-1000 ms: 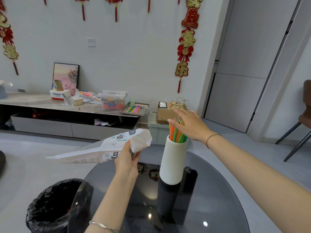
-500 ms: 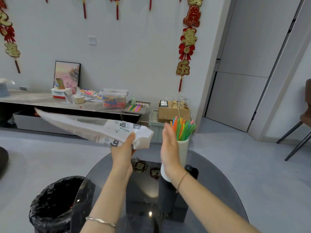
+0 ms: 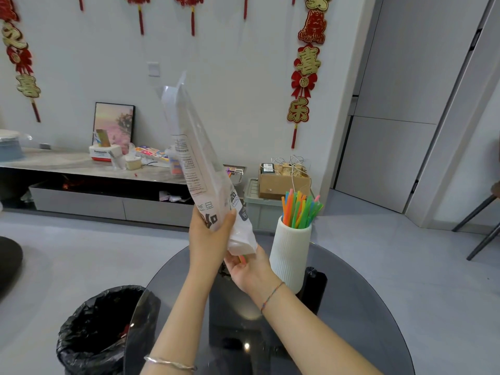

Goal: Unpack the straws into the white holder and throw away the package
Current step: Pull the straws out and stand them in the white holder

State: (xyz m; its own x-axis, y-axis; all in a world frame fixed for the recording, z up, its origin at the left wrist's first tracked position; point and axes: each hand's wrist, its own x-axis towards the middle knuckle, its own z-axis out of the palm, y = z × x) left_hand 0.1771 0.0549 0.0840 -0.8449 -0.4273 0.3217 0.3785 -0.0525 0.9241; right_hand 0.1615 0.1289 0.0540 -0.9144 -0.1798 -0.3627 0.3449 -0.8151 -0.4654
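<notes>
Package (image 3: 194, 169), level a moment ago, now stands mouth-down at 12 o'clock, our left hand (image 3: 208, 239) gripping its lower end. Our right hand (image 3: 249, 269) has left the straws (image 3: 300, 209) in the white holder (image 3: 290, 253), 2 o'clock, and cups the mouth, where probably the last straw ends (image 3: 242, 259) show; its grip we cannot tell. Black bin (image 3: 105, 328) waits at 8 o'clock, past the worktop (image 3: 351, 334) rim.

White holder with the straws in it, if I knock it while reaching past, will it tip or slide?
Likely tippy: the white holder is tall and narrow, and the straws lean out to one side above its rim. It may also slide, since the glass table looks smooth and glossy. The straws probably add little weight.
</notes>
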